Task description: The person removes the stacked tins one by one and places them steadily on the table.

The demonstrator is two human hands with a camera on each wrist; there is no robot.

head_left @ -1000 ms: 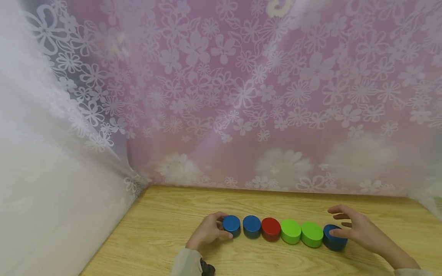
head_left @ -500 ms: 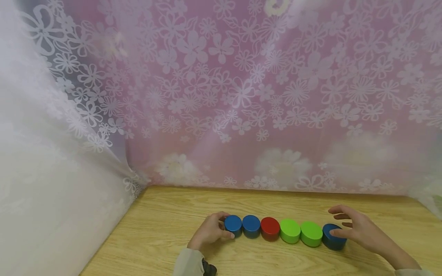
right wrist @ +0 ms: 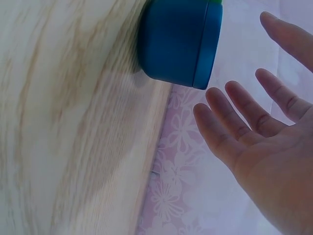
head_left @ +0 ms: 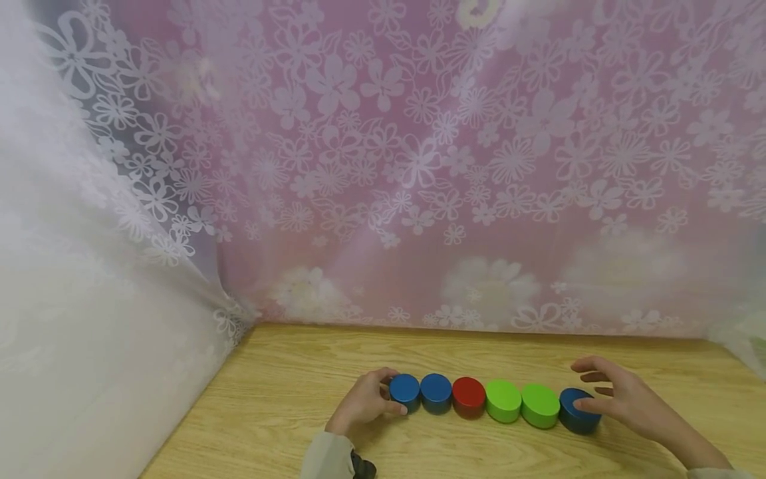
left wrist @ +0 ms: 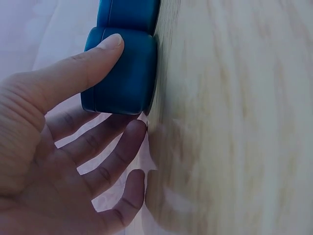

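A row of small round lidded tins stands on the wooden table. My left hand (head_left: 364, 401) holds the leftmost blue tin (head_left: 405, 391), the thumb on its near side and fingers behind it. In the left wrist view, that blue tin (left wrist: 124, 73) sits right against another blue tin (left wrist: 129, 14). To the right come the second blue tin (head_left: 435, 392), a red tin (head_left: 469, 398), two green tins (head_left: 503, 401) and a darker blue tin (head_left: 577, 414). My right hand (head_left: 628, 402) hovers beside this last blue tin (right wrist: 178, 44), fingers spread and apart from it in the right wrist view.
The wood-grain table (head_left: 479, 456) runs back to a pink flowered curtain (head_left: 419, 166). Pale cloth (head_left: 90, 319) hangs along the left table edge. A dark object (head_left: 362, 466) sits at the left sleeve's cuff.
The left hand has slid the leftmost blue tin slightly right, closing the gap to the second blue tin. The right hand has barely moved.
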